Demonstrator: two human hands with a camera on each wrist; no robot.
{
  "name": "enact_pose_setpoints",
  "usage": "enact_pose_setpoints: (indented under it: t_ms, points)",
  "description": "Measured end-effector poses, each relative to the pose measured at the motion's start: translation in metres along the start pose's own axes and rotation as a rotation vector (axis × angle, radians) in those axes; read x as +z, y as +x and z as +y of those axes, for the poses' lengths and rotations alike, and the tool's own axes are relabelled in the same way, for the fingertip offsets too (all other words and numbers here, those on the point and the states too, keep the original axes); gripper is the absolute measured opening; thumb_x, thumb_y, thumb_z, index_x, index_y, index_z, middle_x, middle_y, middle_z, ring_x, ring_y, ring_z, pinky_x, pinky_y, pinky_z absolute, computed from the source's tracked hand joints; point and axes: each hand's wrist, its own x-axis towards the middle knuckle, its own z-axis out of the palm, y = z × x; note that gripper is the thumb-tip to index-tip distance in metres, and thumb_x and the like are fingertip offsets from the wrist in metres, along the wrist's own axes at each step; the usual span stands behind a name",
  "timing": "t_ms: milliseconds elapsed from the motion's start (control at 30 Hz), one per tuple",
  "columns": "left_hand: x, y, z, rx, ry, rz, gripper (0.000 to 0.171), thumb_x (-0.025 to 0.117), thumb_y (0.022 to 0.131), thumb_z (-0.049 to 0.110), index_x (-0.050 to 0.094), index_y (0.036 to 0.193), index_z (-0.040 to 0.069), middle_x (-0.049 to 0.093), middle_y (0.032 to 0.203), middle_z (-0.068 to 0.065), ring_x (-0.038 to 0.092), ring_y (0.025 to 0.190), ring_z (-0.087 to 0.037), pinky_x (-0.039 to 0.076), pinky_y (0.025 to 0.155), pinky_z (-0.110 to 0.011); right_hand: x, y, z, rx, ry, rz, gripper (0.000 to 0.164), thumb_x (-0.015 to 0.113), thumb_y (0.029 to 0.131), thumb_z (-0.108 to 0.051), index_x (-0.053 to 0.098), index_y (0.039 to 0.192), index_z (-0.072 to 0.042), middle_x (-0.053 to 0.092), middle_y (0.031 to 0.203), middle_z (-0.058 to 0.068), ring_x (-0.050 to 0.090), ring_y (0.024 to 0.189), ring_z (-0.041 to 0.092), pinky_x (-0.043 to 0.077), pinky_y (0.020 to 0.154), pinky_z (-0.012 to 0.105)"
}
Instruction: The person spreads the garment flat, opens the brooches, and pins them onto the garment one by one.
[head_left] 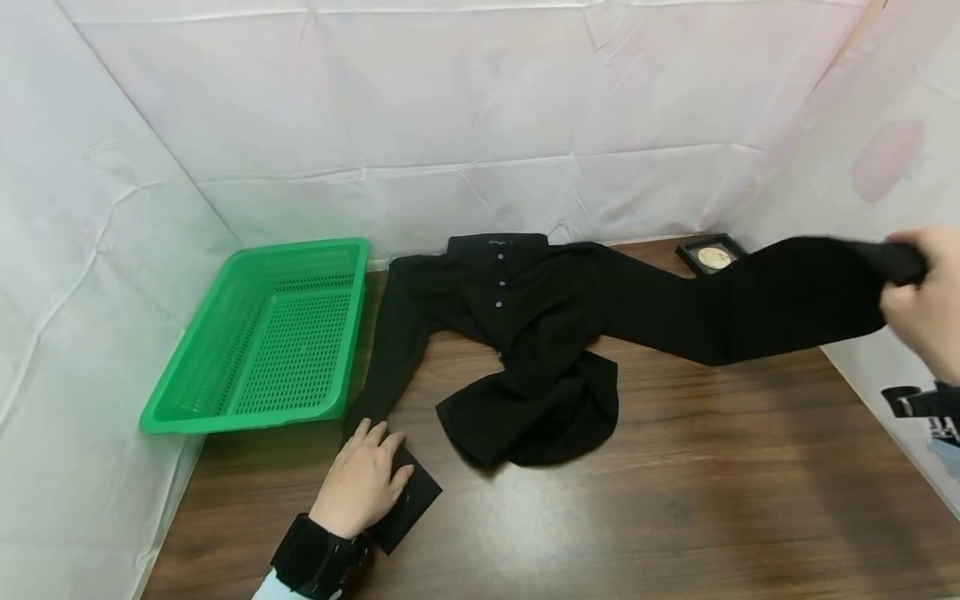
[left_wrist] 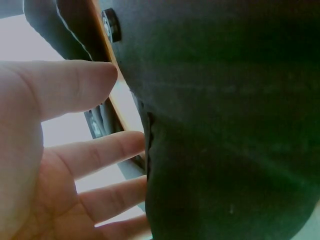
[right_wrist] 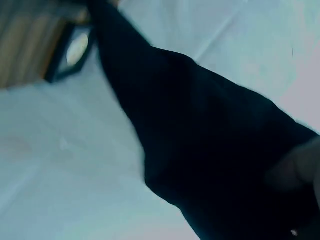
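Head cam: black long-sleeved button shirt (head_left: pixel 517 310) lies mid-desk, collar toward back wall, hem bunched & partly folded. L hand (head_left: pixel 362 481) is palm-down on the black cuff (head_left: pixel 414 498) of one sleeve, fingers relaxed & spread, not gripping. R hand (head_left: pixel 926 296), blurry at far right, is up off the desk (head_left: pixel 675 475), fingers curled round the end of the other sleeve (head_left: pixel 795 292). Green plastic mesh basket (head_left: pixel 247 422) is beside the cuffed sleeve; small black square box (head_left: pixel 687 259) w/ pale round disc (head_left: pixel 714 257) sits near the back.

Looks like straightening the shirt: best press lightly w/ L, pull gently w/ R so the collar doesn't skew, lay sleeve flat, then sort hem. L forearm enters from bottom edge; R wrist at right edge.

L wrist cam: thumb & fingers extended by dark cloth w/ round dark button (left_wrist: pixel 111 25).

R wrist cam: dim; thumb against sleeve, other fingers' exact hold unclear.
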Motion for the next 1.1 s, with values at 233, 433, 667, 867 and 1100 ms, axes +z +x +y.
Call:
enact_pose_setpoints:
  t_ms: [233,433,667,867,1100]
  points:
    - [0.001,0.002,0.001,0.01,0.004,-0.005,0.042,0.073,0.083,0.03,0.067,0.115,0.003,0.058,0.125,-0.025,0.046,0.123,-0.048,0.04,0.099,-0.056,0.003,-0.028,-0.024,-0.205,-0.297,-0.624,0.034,0.066,0.068,0.004,0.063,0.101,0.002,0.062,0.074,0.019,0.053,0.058,0.03,0.041,0.051,0.047]
    - [0.003,0.002,0.0,0.004,0.013,-0.005,0.043,0.073,0.083,0.031,0.067,0.115,0.003,0.058,0.125,-0.025,0.046,0.123,-0.048,0.041,0.098,-0.056,0.03,-0.075,-0.035,-0.335,-0.288,-1.039,0.018,0.074,0.071,0.0,0.065,0.084,-0.008,0.06,0.072,0.001,0.055,0.059,0.017,0.045,0.046,0.038]
    - [0.001,0.003,0.004,-0.011,0.012,-0.021,0.042,0.073,0.084,0.031,0.067,0.116,0.004,0.057,0.125,-0.026,0.046,0.123,-0.048,0.04,0.099,-0.056,0.048,-0.117,-0.027,-0.308,-0.296,-1.294,0.022,0.075,0.077,-0.012,0.054,0.07,-0.013,0.046,0.063,-0.002,0.043,0.053,0.014,0.039,0.046,0.031]
    - [0.001,0.005,0.002,-0.025,0.012,-0.036,0.042,0.072,0.084,0.031,0.067,0.116,0.004,0.057,0.125,-0.025,0.046,0.123,-0.048,0.04,0.099,-0.057,0.055,-0.123,-0.028,-0.235,-0.3,-1.427,0.066,0.066,0.067,-0.075,0.059,0.072,-0.009,0.05,0.064,0.0,0.048,0.055,0.016,0.047,0.051,0.038]
    - [0.002,0.005,0.001,-0.013,-0.001,-0.014,0.042,0.072,0.084,0.03,0.067,0.116,0.004,0.058,0.124,-0.025,0.046,0.123,-0.048,0.04,0.098,-0.056,0.056,-0.123,-0.036,-0.296,-0.3,-1.252,0.055,0.061,0.082,-0.064,0.052,0.061,-0.014,0.043,0.056,-0.004,0.042,0.048,0.011,0.04,0.046,0.03]
